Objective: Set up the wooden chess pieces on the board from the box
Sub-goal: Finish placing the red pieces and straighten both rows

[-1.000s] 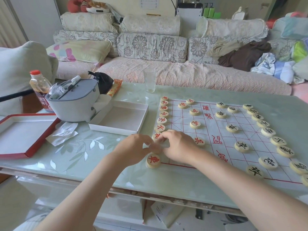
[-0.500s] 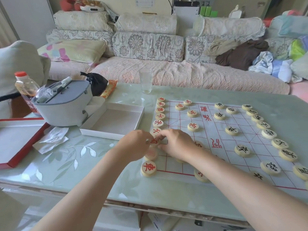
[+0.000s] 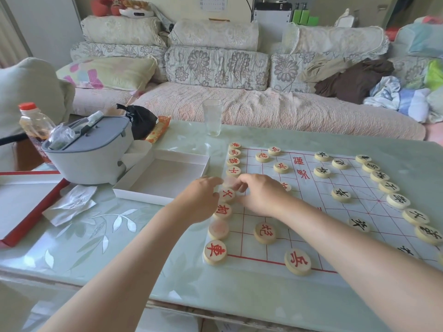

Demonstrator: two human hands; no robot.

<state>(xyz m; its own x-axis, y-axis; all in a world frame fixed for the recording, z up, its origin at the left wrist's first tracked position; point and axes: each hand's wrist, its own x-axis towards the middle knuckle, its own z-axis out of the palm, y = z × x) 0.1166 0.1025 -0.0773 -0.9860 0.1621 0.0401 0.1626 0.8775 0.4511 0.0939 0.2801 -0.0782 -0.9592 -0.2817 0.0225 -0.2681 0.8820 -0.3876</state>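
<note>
1. Recorded at the far left a red-rimmed lid (image 3: 31, 207) and a crumpled tissue (image 3: 72, 204) on the counter (image 3: 119, 248), apparently set aside to keep them off the playing area.
2. Found the white box (image 3: 165, 178) just left of the board (image 3: 359, 178), open, with no pieces visible inside. Judged it placed there for a short reach to the red side.
3. Showed the left hand (image 3: 201, 200) at the board's left edge, fingers curled toward a blurred piece (image 3: 229, 182). Could not tell whether gripping it or merely steadying it.
4. Showed the red pieces (image 3: 233, 171) lined in one file along that edge, marks upward, as a starting rank requires. Judged the blurred piece to belong in the gap between its neighbours in that file.
5. Showed the right hand (image 3: 261, 195) reaching in from the opposite side, fingers curled at the same piece. Could not make out the hold. Probably brought in to square the piece on its crossing.
6. Found the black pieces (image 3: 398, 200) ranged along the right edge, with others advanced toward the middle. Judged the setup close to complete.
</note>
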